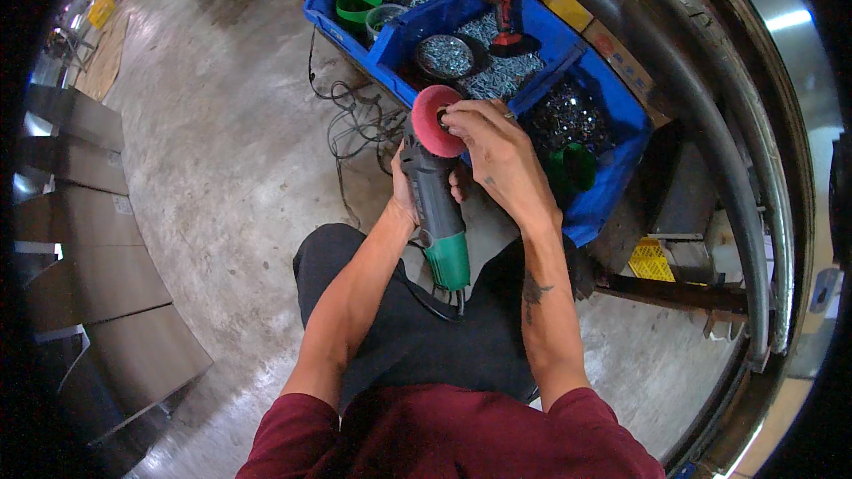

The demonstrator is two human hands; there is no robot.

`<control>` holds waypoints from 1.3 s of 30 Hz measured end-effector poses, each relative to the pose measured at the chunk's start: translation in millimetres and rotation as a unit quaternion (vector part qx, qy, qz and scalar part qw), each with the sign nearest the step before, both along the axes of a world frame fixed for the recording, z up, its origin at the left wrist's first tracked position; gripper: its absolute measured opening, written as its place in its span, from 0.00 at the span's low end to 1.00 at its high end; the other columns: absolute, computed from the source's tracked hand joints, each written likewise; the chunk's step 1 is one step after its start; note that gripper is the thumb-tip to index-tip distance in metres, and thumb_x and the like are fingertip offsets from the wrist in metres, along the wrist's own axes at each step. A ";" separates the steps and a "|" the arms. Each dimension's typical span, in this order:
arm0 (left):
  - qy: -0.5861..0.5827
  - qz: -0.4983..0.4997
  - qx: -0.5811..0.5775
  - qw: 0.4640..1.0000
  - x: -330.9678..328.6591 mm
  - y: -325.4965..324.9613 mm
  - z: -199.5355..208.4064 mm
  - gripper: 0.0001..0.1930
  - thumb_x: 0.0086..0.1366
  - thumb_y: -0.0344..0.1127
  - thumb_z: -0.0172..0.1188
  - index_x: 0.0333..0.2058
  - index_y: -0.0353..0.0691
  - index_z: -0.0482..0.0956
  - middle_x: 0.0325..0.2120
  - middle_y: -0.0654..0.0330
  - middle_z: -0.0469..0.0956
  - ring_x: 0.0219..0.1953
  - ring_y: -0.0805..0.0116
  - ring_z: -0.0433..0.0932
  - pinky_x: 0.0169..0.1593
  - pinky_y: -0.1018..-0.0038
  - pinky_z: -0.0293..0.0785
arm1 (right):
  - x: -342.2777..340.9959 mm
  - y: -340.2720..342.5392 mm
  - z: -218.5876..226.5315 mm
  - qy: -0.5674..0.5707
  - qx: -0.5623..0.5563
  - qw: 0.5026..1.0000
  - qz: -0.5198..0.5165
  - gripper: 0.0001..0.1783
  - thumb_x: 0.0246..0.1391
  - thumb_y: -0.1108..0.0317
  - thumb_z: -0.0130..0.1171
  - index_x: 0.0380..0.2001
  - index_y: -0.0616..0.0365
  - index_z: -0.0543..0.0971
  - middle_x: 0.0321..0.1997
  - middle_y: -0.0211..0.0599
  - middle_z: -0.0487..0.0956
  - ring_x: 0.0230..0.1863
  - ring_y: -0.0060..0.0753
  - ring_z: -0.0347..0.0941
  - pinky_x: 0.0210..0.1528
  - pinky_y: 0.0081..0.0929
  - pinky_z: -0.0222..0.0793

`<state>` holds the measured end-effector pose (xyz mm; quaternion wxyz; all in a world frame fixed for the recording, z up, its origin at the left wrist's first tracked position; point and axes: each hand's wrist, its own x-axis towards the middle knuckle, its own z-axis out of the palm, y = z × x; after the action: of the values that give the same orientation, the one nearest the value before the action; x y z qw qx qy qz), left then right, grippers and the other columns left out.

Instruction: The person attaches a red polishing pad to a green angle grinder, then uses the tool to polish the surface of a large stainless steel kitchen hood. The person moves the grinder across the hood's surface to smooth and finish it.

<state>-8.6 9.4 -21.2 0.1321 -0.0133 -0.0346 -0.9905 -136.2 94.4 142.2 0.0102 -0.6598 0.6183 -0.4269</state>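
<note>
My left hand point(404, 188) is wrapped around the black head end of an angle grinder point(428, 191), its thumb and fingers showing on either side. The grinder has a green rear end point(446, 259) with a cord leaving it and is held above my lap. A round pink-red disc point(430, 124) is on its head, facing up. My right hand point(497, 149) reaches over from the right, fingers closed in a pinch at the disc's centre, on a small dark nut partly hidden by the fingertips.
Blue bins point(390, 58) of screws and metal parts stand ahead, with a red cordless drill point(503, 18), a bowl of screws point(445, 56) and green cups point(358, 5). A loose black cable point(355, 124) lies on the floor. Stacked grey panels point(115, 346) stand left; curved metal tubes point(710, 115) right.
</note>
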 end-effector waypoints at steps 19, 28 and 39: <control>-0.006 -0.025 0.035 0.999 -0.4 0.9 -4.4 0.44 0.68 0.80 0.40 0.53 0.42 0.79 0.30 0.50 0.80 0.28 0.52 0.79 0.37 0.56 0.79 | -5.8 2.0 3.5 0.030 0.016 0.998 -0.057 0.11 0.62 0.79 0.65 0.48 0.60 0.85 0.46 0.42 0.82 0.50 0.50 0.78 0.56 0.42 0.74; -0.041 -0.019 0.004 0.999 1.9 -1.6 -6.4 0.44 0.67 0.80 0.41 0.52 0.42 0.79 0.30 0.50 0.80 0.28 0.52 0.78 0.38 0.57 0.78 | -3.0 0.7 2.0 0.021 0.053 0.996 -0.075 0.10 0.64 0.73 0.63 0.48 0.58 0.84 0.47 0.43 0.78 0.53 0.54 0.73 0.62 0.47 0.69; -0.037 -0.021 0.015 0.999 2.4 0.8 -2.1 0.42 0.67 0.79 0.43 0.52 0.42 0.78 0.29 0.51 0.79 0.28 0.54 0.76 0.37 0.60 0.76 | 0.2 4.0 8.0 -0.005 0.052 0.995 -0.091 0.09 0.63 0.75 0.66 0.46 0.60 0.86 0.45 0.43 0.78 0.51 0.50 0.74 0.58 0.44 0.71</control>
<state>-6.2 10.2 -23.3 0.1105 0.0247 -0.0245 -0.9933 -135.9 98.4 150.1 0.0083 -0.5976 0.6967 -0.3967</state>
